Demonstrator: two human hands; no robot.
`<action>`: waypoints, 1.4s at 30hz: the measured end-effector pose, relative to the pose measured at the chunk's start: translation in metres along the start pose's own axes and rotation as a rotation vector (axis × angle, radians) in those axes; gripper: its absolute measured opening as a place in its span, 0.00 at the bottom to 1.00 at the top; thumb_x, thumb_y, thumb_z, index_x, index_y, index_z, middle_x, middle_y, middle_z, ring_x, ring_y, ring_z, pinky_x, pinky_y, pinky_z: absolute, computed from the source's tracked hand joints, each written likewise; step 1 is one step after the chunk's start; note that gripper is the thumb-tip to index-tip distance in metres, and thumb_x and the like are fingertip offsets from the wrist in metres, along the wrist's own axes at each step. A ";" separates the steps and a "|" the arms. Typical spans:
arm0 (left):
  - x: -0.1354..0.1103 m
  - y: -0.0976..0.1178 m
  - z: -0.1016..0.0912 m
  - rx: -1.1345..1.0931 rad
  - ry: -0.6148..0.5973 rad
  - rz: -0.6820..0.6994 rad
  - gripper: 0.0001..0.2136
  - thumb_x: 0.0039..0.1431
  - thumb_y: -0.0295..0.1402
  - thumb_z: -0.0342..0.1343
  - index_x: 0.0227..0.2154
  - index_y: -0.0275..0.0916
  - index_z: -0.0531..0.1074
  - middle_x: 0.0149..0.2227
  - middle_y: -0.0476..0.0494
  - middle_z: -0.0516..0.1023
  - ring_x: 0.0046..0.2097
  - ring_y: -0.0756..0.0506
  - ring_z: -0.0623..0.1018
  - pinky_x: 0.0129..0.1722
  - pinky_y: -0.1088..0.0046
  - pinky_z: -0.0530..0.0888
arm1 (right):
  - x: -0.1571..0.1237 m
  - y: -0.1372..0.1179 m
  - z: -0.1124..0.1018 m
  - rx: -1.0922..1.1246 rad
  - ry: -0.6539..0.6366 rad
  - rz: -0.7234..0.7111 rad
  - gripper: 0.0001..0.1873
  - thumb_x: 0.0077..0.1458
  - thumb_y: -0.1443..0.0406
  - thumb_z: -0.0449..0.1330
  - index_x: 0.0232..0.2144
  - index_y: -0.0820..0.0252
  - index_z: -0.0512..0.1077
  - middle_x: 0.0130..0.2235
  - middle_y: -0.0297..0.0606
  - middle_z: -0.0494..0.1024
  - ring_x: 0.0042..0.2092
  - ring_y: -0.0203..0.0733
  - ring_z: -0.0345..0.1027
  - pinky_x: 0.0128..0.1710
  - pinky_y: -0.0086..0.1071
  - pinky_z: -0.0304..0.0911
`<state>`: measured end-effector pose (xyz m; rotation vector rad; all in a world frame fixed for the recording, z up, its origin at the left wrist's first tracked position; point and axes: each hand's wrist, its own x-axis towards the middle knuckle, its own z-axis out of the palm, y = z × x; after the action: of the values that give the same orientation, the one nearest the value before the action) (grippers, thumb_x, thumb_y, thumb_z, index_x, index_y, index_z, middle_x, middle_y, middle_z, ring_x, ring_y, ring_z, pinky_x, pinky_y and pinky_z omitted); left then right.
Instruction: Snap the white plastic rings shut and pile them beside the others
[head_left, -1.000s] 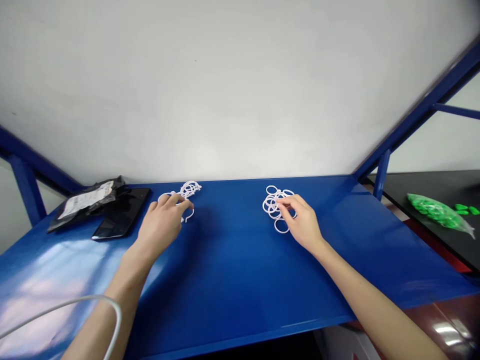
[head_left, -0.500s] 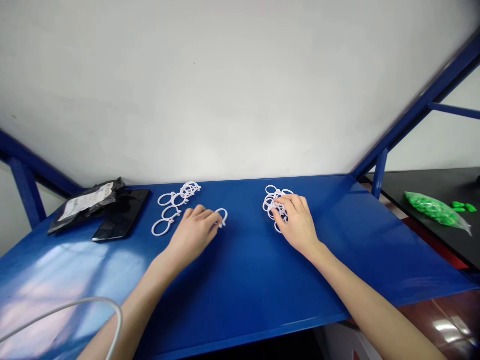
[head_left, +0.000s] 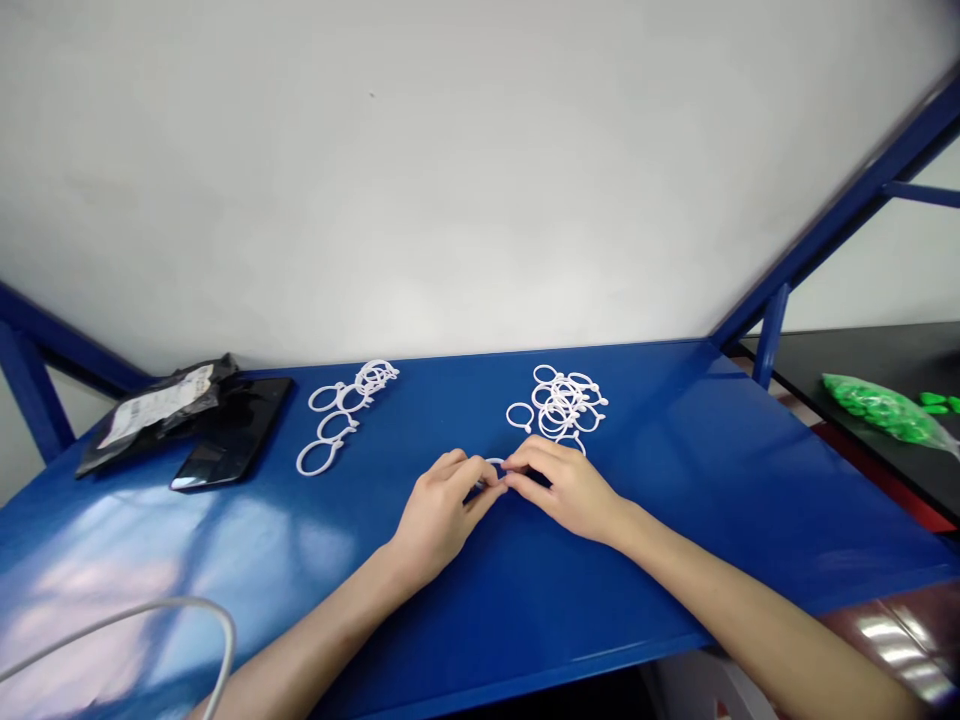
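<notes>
My left hand (head_left: pixel 448 508) pinches a white plastic ring (head_left: pixel 493 461), which is mostly hidden behind the fingers. My right hand (head_left: pixel 564 487) meets it from the other side, thumb and fingertips closed on the ring's right edge. Beyond my right hand lies a loose pile of white rings (head_left: pixel 559 402) with small knobs on their rims. One single ring (head_left: pixel 519 416) sits just left of that pile. On the left, more white rings (head_left: pixel 327 427) form a curved, partly overlapping row.
A black plastic package (head_left: pixel 161 408) with a white label and a black phone (head_left: pixel 232 440) lie at the left. A white cable (head_left: pixel 187 602) arcs over the front left. On a dark table at the right rests a bag of green pieces (head_left: pixel 885 408).
My right hand has left the pile and come over to my left hand, which moved right and nearer with its ring. One ring now lies apart at the pile's left.
</notes>
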<state>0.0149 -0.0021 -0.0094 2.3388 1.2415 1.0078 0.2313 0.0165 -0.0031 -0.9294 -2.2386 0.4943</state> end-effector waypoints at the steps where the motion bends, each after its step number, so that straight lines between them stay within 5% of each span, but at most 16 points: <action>1: 0.000 0.001 -0.001 -0.008 0.011 0.010 0.10 0.70 0.36 0.54 0.31 0.42 0.72 0.30 0.50 0.78 0.31 0.48 0.75 0.33 0.74 0.70 | 0.000 0.000 -0.001 0.010 -0.008 0.024 0.10 0.70 0.59 0.57 0.42 0.57 0.77 0.38 0.38 0.80 0.37 0.40 0.76 0.39 0.33 0.72; 6: -0.001 0.000 0.000 0.023 0.029 0.084 0.08 0.70 0.33 0.55 0.32 0.42 0.72 0.31 0.50 0.79 0.31 0.49 0.77 0.33 0.74 0.71 | -0.002 -0.003 -0.004 0.101 -0.072 0.066 0.09 0.67 0.59 0.61 0.46 0.55 0.77 0.39 0.36 0.82 0.38 0.40 0.78 0.40 0.32 0.73; 13: 0.000 -0.004 -0.001 -0.016 -0.050 0.142 0.03 0.69 0.30 0.55 0.43 0.42 0.72 0.42 0.46 0.81 0.43 0.46 0.81 0.44 0.71 0.77 | -0.003 0.005 -0.001 0.016 0.003 -0.075 0.11 0.70 0.64 0.56 0.50 0.55 0.76 0.44 0.39 0.83 0.42 0.42 0.79 0.43 0.35 0.75; 19: 0.002 -0.003 -0.006 0.118 -0.072 0.070 0.23 0.62 0.35 0.63 0.58 0.40 0.67 0.56 0.35 0.76 0.55 0.36 0.77 0.54 0.54 0.75 | -0.001 0.000 -0.005 0.006 -0.018 -0.101 0.11 0.71 0.65 0.56 0.50 0.56 0.75 0.45 0.40 0.83 0.45 0.43 0.79 0.45 0.36 0.76; 23: 0.003 -0.007 -0.004 0.128 -0.178 0.102 0.22 0.61 0.35 0.65 0.56 0.40 0.69 0.50 0.39 0.81 0.49 0.37 0.79 0.48 0.54 0.76 | 0.000 -0.005 -0.008 -0.014 -0.037 -0.118 0.11 0.71 0.66 0.54 0.50 0.58 0.75 0.45 0.41 0.83 0.45 0.43 0.79 0.44 0.36 0.76; 42: 0.000 -0.008 0.000 0.131 -0.064 0.250 0.21 0.57 0.40 0.69 0.49 0.40 0.71 0.44 0.44 0.83 0.42 0.41 0.78 0.40 0.63 0.73 | -0.001 -0.013 -0.007 0.135 0.026 -0.056 0.09 0.69 0.65 0.58 0.35 0.57 0.75 0.33 0.34 0.79 0.34 0.36 0.74 0.35 0.29 0.68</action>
<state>0.0105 0.0026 -0.0134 2.6569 1.0389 0.9408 0.2306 0.0076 0.0081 -0.7974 -2.1722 0.5960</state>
